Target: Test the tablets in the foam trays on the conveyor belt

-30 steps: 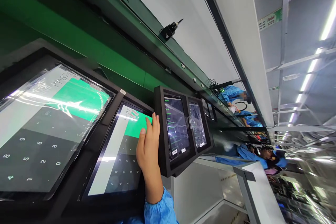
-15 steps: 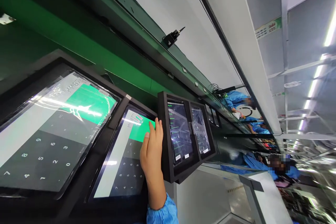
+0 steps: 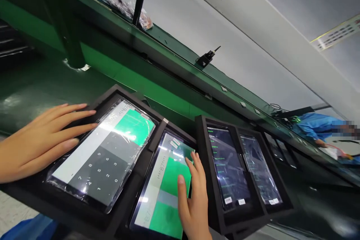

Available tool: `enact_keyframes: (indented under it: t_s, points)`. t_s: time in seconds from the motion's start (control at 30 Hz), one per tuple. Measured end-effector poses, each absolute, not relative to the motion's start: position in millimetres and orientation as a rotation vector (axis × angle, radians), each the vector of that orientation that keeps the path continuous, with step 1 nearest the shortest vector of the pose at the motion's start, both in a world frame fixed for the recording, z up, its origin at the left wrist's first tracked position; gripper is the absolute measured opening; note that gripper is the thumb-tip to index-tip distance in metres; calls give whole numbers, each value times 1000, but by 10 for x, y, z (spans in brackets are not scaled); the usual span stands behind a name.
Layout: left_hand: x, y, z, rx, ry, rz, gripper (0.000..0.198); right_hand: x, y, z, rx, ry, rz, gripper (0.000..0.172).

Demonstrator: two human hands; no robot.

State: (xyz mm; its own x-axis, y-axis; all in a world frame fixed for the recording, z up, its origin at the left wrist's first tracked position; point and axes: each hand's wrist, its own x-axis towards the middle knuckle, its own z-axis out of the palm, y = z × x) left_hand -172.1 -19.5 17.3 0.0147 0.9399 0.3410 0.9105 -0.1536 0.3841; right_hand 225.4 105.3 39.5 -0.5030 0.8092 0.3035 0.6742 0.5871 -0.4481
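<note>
A black tray (image 3: 134,174) holds two tablets side by side. My left hand (image 3: 53,135) lies open over the tray's left side, fingertips at the edge of the left tablet (image 3: 92,172), which shows a number keypad and a green block under clear film. My right hand (image 3: 195,198) is at the right edge of the right tablet (image 3: 157,195), thumb and fingers apart over its screen. Green blocks and handwritten-looking marks fill that screen. I cannot tell whether the right fingertips touch the glass.
Right of my hand, another black tray (image 3: 201,127) holds two dark-screened tablets, with more devices farther along the green bench. A black plug-like adapter (image 3: 206,59) sits on the ledge, near a plastic bag (image 3: 123,7). People in blue sleeves (image 3: 315,125) work farther off.
My left hand has come into view over the left tablet. The right tablet's screen has changed from a keypad to green blocks. The view has shifted, bringing more of the left side in.
</note>
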Motion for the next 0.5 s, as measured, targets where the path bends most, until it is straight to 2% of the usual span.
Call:
enact_keyframes:
  t_s: [0.23,0.5]
  points:
    - [-1724,461,353,2405,1826,646,37,2262,897,404,-1039,-2381,360,41]
    - [-1628,159,346,2522,1476,578,37,2133,754,325,-684,-2578,348,31]
